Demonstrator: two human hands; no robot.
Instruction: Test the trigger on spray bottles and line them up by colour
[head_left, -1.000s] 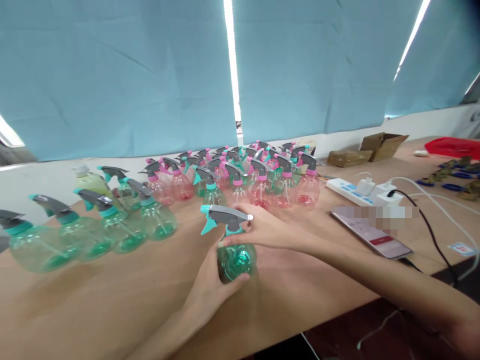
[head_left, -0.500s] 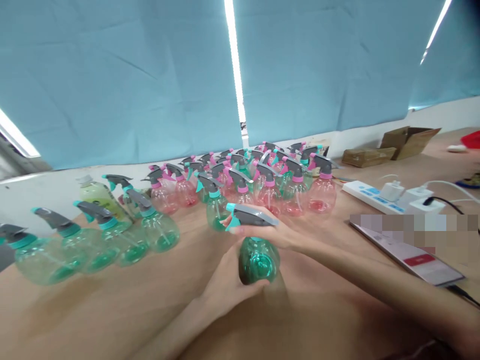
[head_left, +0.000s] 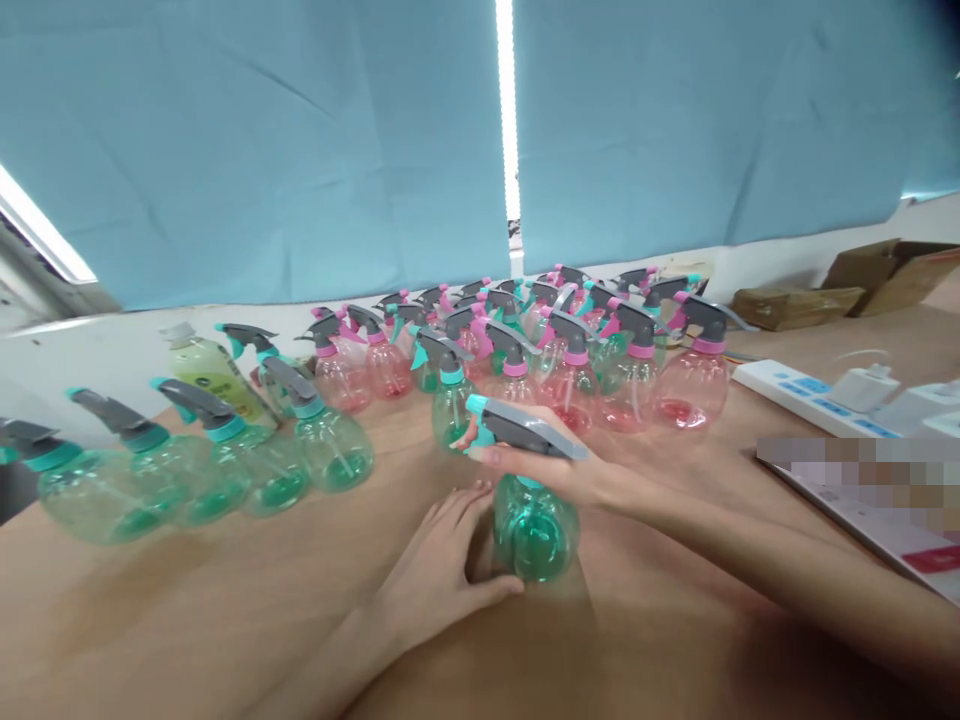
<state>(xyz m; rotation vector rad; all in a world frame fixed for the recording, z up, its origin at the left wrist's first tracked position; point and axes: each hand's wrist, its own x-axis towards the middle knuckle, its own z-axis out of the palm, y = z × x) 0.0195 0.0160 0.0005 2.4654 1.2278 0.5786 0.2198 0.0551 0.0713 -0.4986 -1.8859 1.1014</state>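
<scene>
A green see-through spray bottle (head_left: pixel 537 530) with a grey and turquoise trigger head is in front of me. My right hand (head_left: pixel 555 470) is wrapped round its neck, just under the head, with fingertips near the turquoise trigger. My left hand (head_left: pixel 442 570) is open beside the bottle's left side, thumb and fingers spread apart; its thumb tip is close to the bottle's lower edge. Another green spray bottle (head_left: pixel 452 405) stands right behind the held one. To the left, several green spray bottles (head_left: pixel 334 450) form a slanting row.
Several pink spray bottles (head_left: pixel 691 390) and some green ones crowd the back of the table. A bottle of yellowish liquid (head_left: pixel 206 370) stands at back left. On the right are a white power strip (head_left: pixel 806 395) with plugs, a phone (head_left: pixel 847 510) and cardboard boxes (head_left: pixel 799 307).
My left hand has come off the green bottle and opened to its left. My right hand keeps its grip. The whole view has shifted, so things on the right sit farther right.
</scene>
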